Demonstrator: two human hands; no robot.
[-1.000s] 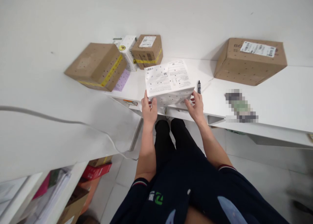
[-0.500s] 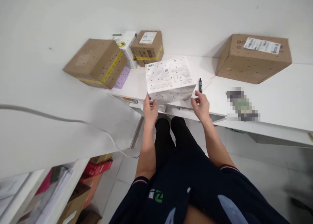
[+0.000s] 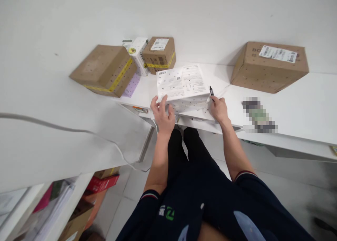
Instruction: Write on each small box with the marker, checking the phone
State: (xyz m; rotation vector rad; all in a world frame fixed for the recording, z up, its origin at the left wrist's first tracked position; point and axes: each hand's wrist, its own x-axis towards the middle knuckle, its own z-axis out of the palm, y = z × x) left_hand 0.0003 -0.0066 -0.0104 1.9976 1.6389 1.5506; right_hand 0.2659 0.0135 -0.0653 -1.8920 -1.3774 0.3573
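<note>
A white box [image 3: 182,81] with printed text, a barcode and small specks stands near the front edge of the white desk. At its left front corner is my left hand [image 3: 163,115], fingers spread and curved, the tips near the top edge. My right hand [image 3: 219,108] is closed by the right front corner, gripping a black marker [image 3: 211,91] whose upper end points away from me. The marker's lower part is hidden by my fingers.
Behind the box stand a small cardboard box [image 3: 159,55] and a white carton [image 3: 139,57]. A larger cardboard box [image 3: 104,69] rests on a purple box [image 3: 131,85] to the left. Farther right are a labelled carton [image 3: 268,69] and a blurred-out object [image 3: 259,114].
My right hand has taken hold of the marker, which lay on the desk, and tilted it. My left hand has shifted slightly left and spread its fingers over the box's front corner.
</note>
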